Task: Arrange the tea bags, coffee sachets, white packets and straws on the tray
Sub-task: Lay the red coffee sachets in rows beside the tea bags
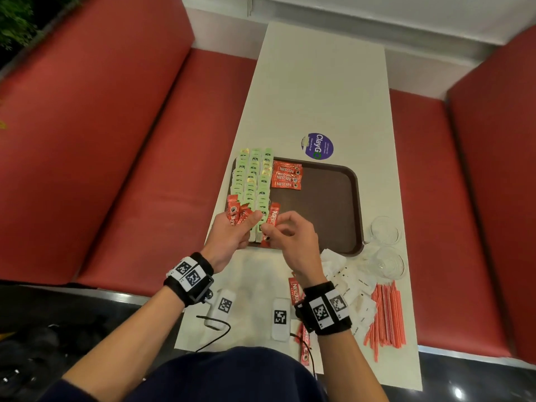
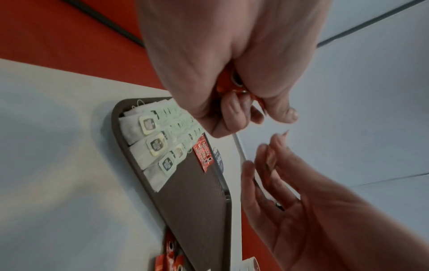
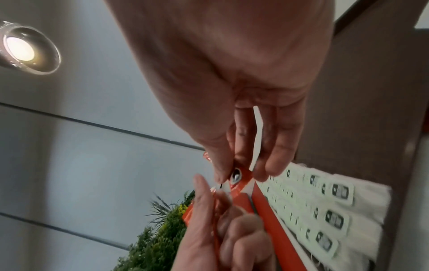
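— While the left hand [image 1: 232,232] grips a bunch of red coffee sachets [image 1: 234,212], what's the right hand [image 1: 290,233] doing?

— Pinching one red sachet [image 1: 272,217] above the brown plastic tray [image 1: 327,204]'s near-left corner. Likely next: lay it under the far-edge red row [image 1: 287,176].

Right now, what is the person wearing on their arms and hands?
Both hands, the left hand and the right hand, are bare, without gloves or rings in view. Each wrist carries a black strap with white square-patterned marker tags: the left wristband and the right wristband. The forearms are bare; a dark blue sleeve edge shows on the left arm.
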`<action>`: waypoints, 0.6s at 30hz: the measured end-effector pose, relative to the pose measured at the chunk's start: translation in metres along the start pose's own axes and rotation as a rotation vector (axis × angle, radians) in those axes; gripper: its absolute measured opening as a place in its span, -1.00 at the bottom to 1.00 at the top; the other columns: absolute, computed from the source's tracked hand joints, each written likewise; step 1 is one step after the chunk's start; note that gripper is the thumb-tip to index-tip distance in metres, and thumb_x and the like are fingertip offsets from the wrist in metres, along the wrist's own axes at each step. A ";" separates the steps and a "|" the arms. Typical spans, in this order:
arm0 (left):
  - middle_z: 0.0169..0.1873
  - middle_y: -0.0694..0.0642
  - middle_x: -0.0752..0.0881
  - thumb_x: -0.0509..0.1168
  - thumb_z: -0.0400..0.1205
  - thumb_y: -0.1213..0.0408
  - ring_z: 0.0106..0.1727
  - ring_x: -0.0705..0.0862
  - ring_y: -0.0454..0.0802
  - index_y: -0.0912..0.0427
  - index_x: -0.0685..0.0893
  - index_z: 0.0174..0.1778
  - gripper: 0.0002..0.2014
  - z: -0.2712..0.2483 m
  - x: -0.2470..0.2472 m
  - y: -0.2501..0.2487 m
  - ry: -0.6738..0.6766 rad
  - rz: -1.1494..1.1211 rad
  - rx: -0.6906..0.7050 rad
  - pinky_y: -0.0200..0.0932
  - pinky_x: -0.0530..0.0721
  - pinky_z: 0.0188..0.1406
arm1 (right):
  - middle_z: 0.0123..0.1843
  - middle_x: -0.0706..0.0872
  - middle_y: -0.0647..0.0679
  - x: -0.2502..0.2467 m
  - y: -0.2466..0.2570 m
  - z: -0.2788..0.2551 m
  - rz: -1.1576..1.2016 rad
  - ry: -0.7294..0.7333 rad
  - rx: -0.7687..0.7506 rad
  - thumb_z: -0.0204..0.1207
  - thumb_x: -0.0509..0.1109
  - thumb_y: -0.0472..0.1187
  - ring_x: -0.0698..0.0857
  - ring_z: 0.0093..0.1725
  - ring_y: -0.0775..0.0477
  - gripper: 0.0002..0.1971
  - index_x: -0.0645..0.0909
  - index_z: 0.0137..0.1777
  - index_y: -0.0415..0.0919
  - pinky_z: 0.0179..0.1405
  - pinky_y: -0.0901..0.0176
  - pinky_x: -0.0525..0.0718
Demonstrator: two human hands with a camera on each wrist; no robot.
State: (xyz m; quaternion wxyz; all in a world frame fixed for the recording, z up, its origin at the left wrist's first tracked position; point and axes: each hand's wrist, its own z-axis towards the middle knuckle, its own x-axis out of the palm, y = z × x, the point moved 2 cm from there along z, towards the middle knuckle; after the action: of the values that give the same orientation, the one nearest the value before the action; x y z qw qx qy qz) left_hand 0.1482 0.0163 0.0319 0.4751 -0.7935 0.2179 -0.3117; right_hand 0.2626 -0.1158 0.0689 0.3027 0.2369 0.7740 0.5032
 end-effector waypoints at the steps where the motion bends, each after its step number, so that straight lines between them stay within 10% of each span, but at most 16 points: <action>1: -0.40 -0.01 0.47 0.54 0.70 0.07 -0.45 0.24 -0.08 0.15 0.79 0.39 -0.62 0.003 -0.002 -0.002 0.018 0.010 0.006 -0.19 0.27 -0.53 | -0.14 0.92 -0.04 -0.003 0.001 0.003 0.002 0.015 -0.018 0.60 0.72 -0.05 0.93 -0.12 -0.10 -0.79 0.76 0.05 -0.09 -0.04 -0.01 0.91; 8: -0.19 0.32 0.80 0.62 0.65 0.12 -0.28 0.54 0.04 0.09 0.87 0.21 -0.75 0.013 0.007 -0.026 0.069 0.243 0.046 -0.07 0.51 -0.35 | -0.14 0.87 0.03 -0.007 0.013 0.016 -0.174 0.019 -0.091 0.52 0.77 -0.02 0.86 -0.17 0.05 -0.69 0.67 -0.07 -0.07 -0.20 0.08 0.88; 13: 0.02 -0.11 0.92 0.55 0.70 0.01 -0.06 0.83 -0.27 -0.06 0.85 0.27 -0.74 0.022 0.005 -0.045 0.122 0.488 0.085 -0.16 0.73 -0.04 | -0.01 0.89 0.10 -0.020 0.025 0.020 -0.144 0.077 -0.127 0.52 0.75 0.09 0.86 -0.02 0.17 -0.65 0.71 0.15 0.01 -0.03 0.25 0.83; 18: 0.10 -0.08 0.92 0.59 0.67 0.01 0.20 0.87 -0.09 -0.02 0.87 0.20 -0.76 0.028 0.004 -0.053 0.255 0.618 0.095 0.14 0.78 0.39 | -0.05 0.90 0.12 -0.028 0.031 0.033 -0.168 0.060 -0.202 0.70 0.62 -0.07 0.88 0.00 0.10 -0.97 0.83 0.07 0.05 0.01 0.14 0.87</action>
State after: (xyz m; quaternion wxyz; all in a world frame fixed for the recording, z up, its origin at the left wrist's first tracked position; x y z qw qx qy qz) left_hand 0.1729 0.0549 0.0699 0.5524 -0.6216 0.4910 -0.2596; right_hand 0.3072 -0.1016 0.0940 0.3428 0.1245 0.7451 0.5584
